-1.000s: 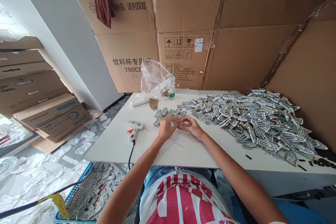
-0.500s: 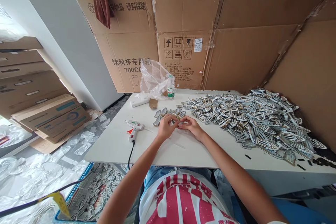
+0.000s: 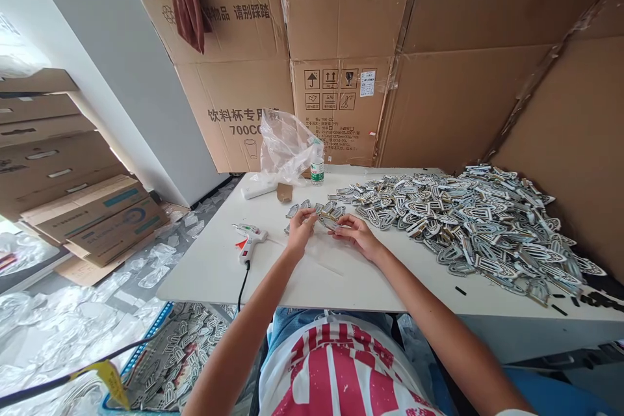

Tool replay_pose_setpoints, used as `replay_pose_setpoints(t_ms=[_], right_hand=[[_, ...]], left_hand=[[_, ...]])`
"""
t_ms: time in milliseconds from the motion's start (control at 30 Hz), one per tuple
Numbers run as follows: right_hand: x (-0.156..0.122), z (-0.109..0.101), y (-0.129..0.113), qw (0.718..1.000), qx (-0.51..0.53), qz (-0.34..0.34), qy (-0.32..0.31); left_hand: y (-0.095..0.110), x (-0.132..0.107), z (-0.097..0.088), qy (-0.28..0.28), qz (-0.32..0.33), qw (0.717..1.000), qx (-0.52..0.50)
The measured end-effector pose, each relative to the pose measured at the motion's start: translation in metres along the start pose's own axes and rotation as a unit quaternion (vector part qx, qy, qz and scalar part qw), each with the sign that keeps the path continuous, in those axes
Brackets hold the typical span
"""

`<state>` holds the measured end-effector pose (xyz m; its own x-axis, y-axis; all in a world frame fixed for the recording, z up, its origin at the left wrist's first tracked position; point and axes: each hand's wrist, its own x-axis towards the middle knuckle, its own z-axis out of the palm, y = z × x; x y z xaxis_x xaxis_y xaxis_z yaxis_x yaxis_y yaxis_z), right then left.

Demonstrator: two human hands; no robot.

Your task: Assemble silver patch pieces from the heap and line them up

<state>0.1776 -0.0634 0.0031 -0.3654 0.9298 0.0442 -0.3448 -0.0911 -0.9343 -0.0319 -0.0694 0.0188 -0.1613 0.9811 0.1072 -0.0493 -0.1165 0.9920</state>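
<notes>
My right hand [image 3: 359, 235] pinches a small grey-and-white oval piece [image 3: 329, 223] by its near end, above the white table. To its left, my left hand [image 3: 301, 231] is closed in a pinch near the top of that piece; what its fingertips hold, if anything, is too small to make out. Just beyond both hands lies a small group of similar flat pieces [image 3: 336, 210], partly hidden by the fingers. A white glue gun [image 3: 252, 242] with an orange-red trigger rests left of my left hand, its black cord running off the near edge.
A big heap of grey-and-white pieces [image 3: 458, 214] covers the table's right side. At the back stand a green-labelled bottle [image 3: 317, 172] and a clear plastic bag [image 3: 285, 149]. Cardboard walls [image 3: 341, 26] enclose the far side. A blue crate [image 3: 146, 344] of pieces sits below left.
My hands have moved apart, the left one shifting left and slightly away from me. The oval piece now shows between them, held by my right hand.
</notes>
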Motion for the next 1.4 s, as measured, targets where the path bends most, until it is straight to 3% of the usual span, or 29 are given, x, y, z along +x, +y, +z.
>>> replay_pose_setpoints(t_ms=[100,200,433,900,1400], right_hand=[[0.000,-0.001,0.000,1.000,0.004,0.001,0.001],[0.000,-0.001,0.000,1.000,0.007,0.000,-0.003],[0.001,-0.002,0.001,1.000,0.014,0.001,-0.013],[0.002,-0.005,0.005,1.000,-0.002,-0.011,-0.017],[0.002,-0.005,0.006,0.999,-0.024,-0.006,-0.025]], left_hand=[[0.003,-0.001,0.000,-0.025,-0.077,0.994,-0.076],[0.006,-0.003,0.001,-0.041,-0.100,0.989,-0.100],[0.014,-0.010,0.006,-0.103,-0.132,0.985,-0.038],[0.006,-0.013,0.008,-0.123,-0.020,0.981,0.148],[0.003,-0.012,0.008,-0.138,-0.001,0.978,0.157]])
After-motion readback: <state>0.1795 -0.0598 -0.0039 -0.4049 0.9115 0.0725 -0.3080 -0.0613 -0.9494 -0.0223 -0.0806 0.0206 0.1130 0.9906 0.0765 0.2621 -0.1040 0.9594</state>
